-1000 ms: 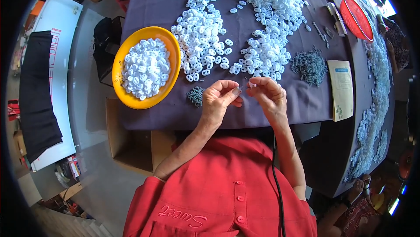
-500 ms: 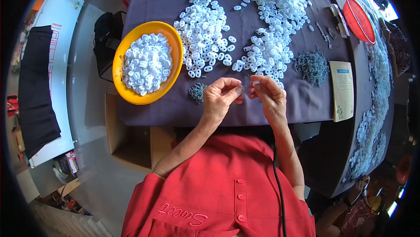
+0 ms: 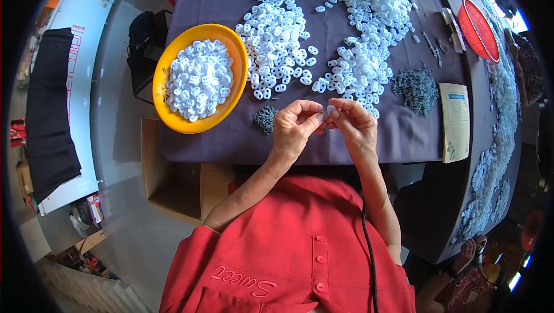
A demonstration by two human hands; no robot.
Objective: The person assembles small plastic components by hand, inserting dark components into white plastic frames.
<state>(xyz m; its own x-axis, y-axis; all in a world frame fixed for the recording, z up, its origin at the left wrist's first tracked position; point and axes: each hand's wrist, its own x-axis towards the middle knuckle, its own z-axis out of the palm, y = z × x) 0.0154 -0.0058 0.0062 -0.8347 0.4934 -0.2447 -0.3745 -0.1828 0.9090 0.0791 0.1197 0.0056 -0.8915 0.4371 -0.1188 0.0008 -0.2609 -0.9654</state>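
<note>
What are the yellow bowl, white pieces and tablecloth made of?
Yellow bowl: likely plastic, semi-gloss, from its smooth, evenly coloured rim. White pieces: probably moulded plastic, given their uniform two-hole shapes; finish too small to judge. Tablecloth: apparently fabric, soft sheen, with visible folds.

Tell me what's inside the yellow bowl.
The yellow bowl holds a heap of small white oval pieces, with some of its yellow inner side showing around them. The heap covers the bottom, so the lower layers can't be seen.
</note>
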